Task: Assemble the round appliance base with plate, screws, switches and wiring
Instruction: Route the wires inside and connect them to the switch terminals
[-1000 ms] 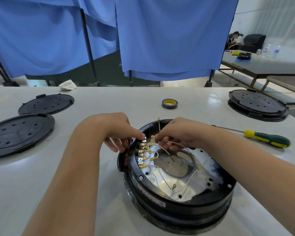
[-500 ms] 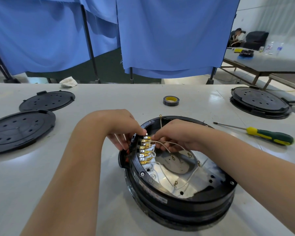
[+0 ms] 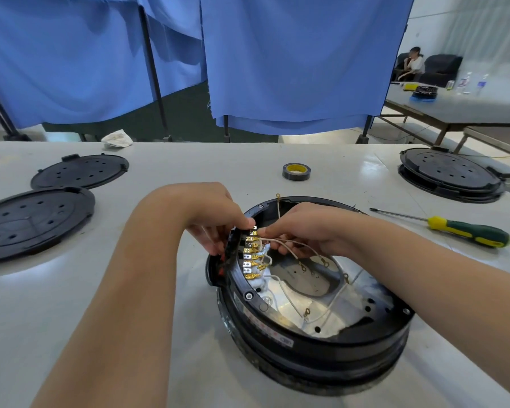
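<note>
The round black appliance base (image 3: 321,346) lies open side up on the white table, showing a silver metal plate (image 3: 330,316) inside. A row of gold terminals (image 3: 252,257) runs along its left inner rim, with thin white wires (image 3: 289,295) trailing over the plate. My left hand (image 3: 215,219) grips the base's left rim and switch block from outside, thumb by the top terminal. My right hand (image 3: 304,228) pinches a beige wire's end at that top terminal. One ring-tipped wire (image 3: 278,201) sticks up behind my hands.
A green-and-yellow screwdriver (image 3: 468,232) lies to the right. A roll of black tape (image 3: 296,171) sits behind the base. Two black round covers (image 3: 39,219) lie at the left, another stacked base (image 3: 451,175) at the far right. Blue curtains hang beyond the table; a person sits far back right.
The view has shifted slightly. My right hand has moved left, bringing the wire end up against the top terminal; my left hand stays on the rim.
</note>
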